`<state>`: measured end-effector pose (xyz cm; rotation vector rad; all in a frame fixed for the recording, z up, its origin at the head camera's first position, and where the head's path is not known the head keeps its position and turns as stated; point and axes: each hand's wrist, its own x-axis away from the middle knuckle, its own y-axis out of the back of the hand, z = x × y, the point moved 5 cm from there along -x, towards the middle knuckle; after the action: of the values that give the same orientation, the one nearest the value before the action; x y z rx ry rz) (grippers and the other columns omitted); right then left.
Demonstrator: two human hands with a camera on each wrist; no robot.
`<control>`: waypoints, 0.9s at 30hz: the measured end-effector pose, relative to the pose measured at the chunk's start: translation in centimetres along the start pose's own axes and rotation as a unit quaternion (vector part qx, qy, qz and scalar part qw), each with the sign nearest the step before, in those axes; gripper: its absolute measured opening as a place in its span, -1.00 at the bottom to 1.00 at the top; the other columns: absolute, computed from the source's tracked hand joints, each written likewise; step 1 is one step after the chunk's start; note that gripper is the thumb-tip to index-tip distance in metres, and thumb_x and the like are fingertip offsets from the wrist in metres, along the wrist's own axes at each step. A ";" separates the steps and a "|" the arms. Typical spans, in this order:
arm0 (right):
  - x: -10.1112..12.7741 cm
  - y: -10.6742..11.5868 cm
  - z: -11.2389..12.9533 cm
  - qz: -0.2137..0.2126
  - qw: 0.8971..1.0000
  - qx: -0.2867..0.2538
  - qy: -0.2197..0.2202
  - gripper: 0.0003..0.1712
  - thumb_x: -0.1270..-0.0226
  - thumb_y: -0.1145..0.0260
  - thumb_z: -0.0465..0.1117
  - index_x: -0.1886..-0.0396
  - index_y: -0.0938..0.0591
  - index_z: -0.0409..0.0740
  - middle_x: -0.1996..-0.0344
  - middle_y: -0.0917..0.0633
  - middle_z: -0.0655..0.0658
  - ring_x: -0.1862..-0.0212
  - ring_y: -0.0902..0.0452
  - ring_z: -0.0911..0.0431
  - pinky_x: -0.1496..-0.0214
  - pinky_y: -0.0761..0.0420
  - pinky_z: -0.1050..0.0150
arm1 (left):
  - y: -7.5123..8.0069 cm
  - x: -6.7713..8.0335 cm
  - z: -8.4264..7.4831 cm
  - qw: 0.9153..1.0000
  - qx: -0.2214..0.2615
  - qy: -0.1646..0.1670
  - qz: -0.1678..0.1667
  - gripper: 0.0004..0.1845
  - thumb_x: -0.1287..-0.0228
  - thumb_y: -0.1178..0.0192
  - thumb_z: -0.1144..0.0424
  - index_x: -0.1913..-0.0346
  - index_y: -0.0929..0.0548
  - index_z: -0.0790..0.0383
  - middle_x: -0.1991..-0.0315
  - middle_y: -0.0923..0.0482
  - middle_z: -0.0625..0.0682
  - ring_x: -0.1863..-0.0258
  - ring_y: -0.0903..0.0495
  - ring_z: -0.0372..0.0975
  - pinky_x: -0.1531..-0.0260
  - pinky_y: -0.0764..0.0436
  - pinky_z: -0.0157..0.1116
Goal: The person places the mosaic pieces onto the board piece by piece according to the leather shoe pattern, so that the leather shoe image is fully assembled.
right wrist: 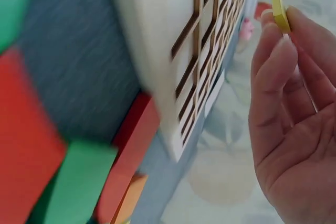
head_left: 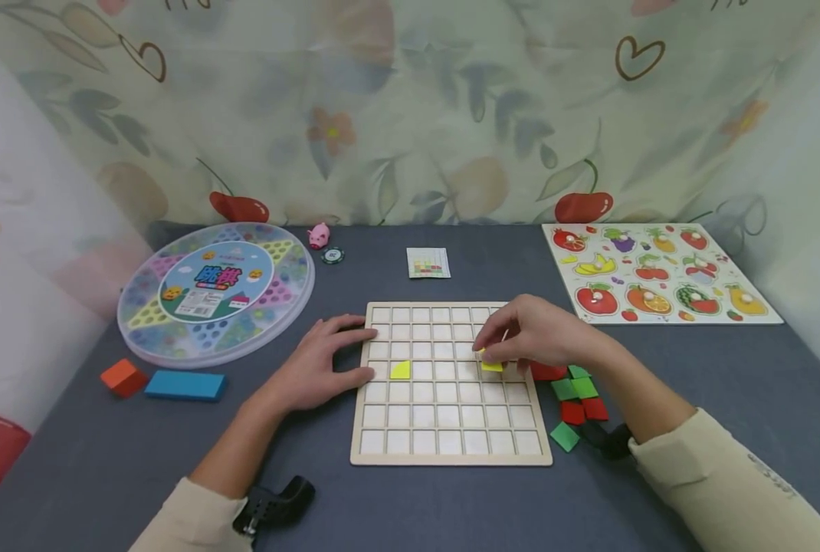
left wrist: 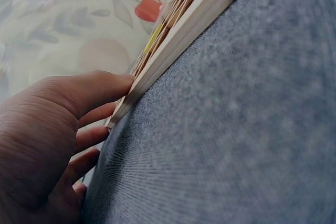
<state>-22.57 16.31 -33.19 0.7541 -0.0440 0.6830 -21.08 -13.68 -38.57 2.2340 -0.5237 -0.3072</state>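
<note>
Yellow tile point(head_left: 490, 365) is pinched between thumb and fingers point(right wrist: 273, 51) of the right hand point(head_left: 537, 333), held just above the grid board point(head_left: 450, 452) near its right edge. The left hand point(head_left: 323, 360) lies flat with fingers spread, tips pressing the board's left edge. A second yellow piece point(head_left: 400, 370) sits in a cell just right of those fingertips. Red and green tiles point(head_left: 575, 399) lie on the grey worktop point(head_left: 410, 506) beside the right wrist.
</note>
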 end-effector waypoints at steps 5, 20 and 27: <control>-1.9 -1.1 1.3 -0.002 1.000 -0.008 0.012 -0.91 -0.31 -0.50 -0.25 0.23 -0.79 -0.14 0.48 -0.70 -0.05 0.46 -0.57 0.05 0.38 -0.64 0.21 | 0.0 0.0 -0.1 1.000 0.002 -0.002 0.002 -0.37 -0.34 -0.36 0.06 -0.44 -0.54 0.09 -0.54 -0.28 0.20 -0.57 -0.16 0.15 -0.60 0.16 0.25; -4.6 -3.6 3.7 0.030 0.998 0.062 -0.011 -0.89 -0.21 -0.48 -0.40 0.33 -0.82 -0.11 0.47 -0.74 0.00 0.45 -0.62 0.14 0.31 -0.67 0.28 | -0.1 0.1 0.1 1.000 -0.005 0.004 -0.001 -0.37 -0.34 -0.37 0.05 -0.45 -0.54 0.07 -0.54 -0.28 0.18 -0.57 -0.16 0.14 -0.60 0.12 0.24; -5.0 -3.7 3.7 0.025 0.997 0.069 -0.018 -0.88 -0.20 -0.48 -0.42 0.37 -0.81 -0.12 0.48 -0.73 -0.01 0.46 -0.62 0.15 0.31 -0.65 0.32 | 0.0 0.0 -0.1 1.000 -0.002 0.002 -0.001 -0.37 -0.33 -0.37 0.06 -0.44 -0.54 0.09 -0.54 -0.29 0.19 -0.57 -0.16 0.14 -0.60 0.13 0.25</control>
<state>-23.57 9.20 -34.11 0.8996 -0.0483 0.7253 -21.08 -13.62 -38.55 2.2310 -0.5185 -0.3040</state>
